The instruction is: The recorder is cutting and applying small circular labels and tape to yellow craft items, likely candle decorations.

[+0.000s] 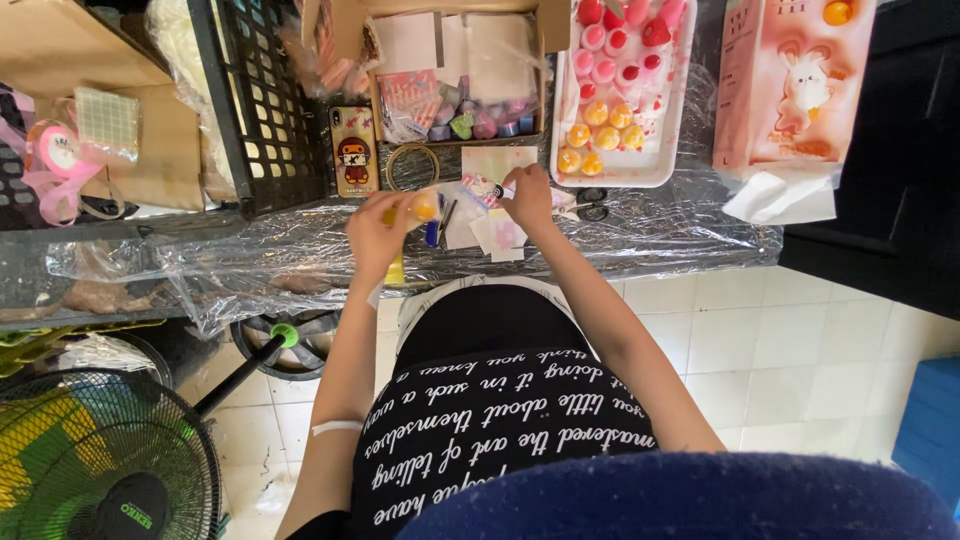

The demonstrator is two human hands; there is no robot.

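My left hand (378,232) grips a small round orange-yellow toy (425,207) above the near edge of the plastic-covered table (660,228). A yellow object (396,270) sticks out below that hand. My right hand (528,195) pinches a small printed sticker sheet (484,190) just to the right of the toy. More pale paper cards (500,236) lie under and beside my right hand. What the yellow object is cannot be made out.
A white tray (560,165) of pink, red and orange squishy toys stands at the back right, scissors (590,205) before it. A phone (354,150), a ring (412,165), a cardboard box (548,30), a black crate (262,110), a pink tissue box (790,90) and a floor fan (100,460) surround me.
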